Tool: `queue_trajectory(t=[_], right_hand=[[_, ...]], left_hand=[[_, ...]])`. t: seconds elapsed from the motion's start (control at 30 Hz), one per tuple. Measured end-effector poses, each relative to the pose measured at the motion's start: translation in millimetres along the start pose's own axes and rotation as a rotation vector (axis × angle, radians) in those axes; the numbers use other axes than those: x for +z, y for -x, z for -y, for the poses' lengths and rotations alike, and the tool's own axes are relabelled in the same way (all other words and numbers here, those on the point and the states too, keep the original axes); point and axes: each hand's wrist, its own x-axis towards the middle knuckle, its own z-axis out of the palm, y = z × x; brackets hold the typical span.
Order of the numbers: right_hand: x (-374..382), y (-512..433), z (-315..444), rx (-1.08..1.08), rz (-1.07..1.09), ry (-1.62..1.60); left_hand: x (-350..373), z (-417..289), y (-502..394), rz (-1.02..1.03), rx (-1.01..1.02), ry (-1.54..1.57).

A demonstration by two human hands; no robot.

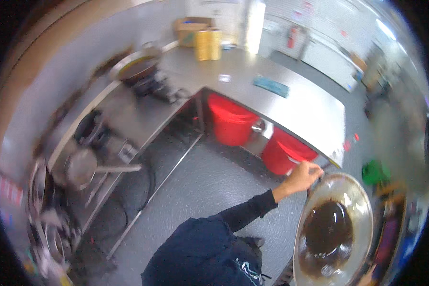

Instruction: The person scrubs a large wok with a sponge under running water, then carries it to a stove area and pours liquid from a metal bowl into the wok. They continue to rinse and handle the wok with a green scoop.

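Observation:
A large wok (343, 193) with a shiny dark brown liquid (327, 228) in it is at the lower right, tilted in the picture. My left hand (302, 177), below a black sleeve, has its fingers closed at the wok's far edge. Only a sliver of my right hand (367, 277) shows at the near edge, beside the bottom of the picture. It appears to hold the wok there, though most of it is hidden.
A steel table (243, 75) carries yellow cylinders (208, 44), a cardboard box (193, 30) and a teal packet (271, 86). Red buckets (232, 121) stand beneath. On the left counter are a pan of liquid (137, 68) and a long-handled pan (81, 168). A green object (375, 172) lies right.

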Motion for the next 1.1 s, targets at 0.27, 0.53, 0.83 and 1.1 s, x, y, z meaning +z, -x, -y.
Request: queue_trajectory(t=[0.27,0.53,0.83,1.1], right_hand=[[-1,-88,-87,0.364,-0.161,-0.128],[19,-176,-57,0.486,-0.338,-0.358],[89,-409,-106,0.469,-0.389,-0.538],[164,-564,-127,0.519,-0.389,-0.539]], left_hand=[[182,62,-120,0.229,-0.194,0.056],[276,86,-259,0.271,-0.153,0.154],[459,95,-427,0.206,-0.315,0.122],[591,120,-606,0.285,-0.129,0.169]])
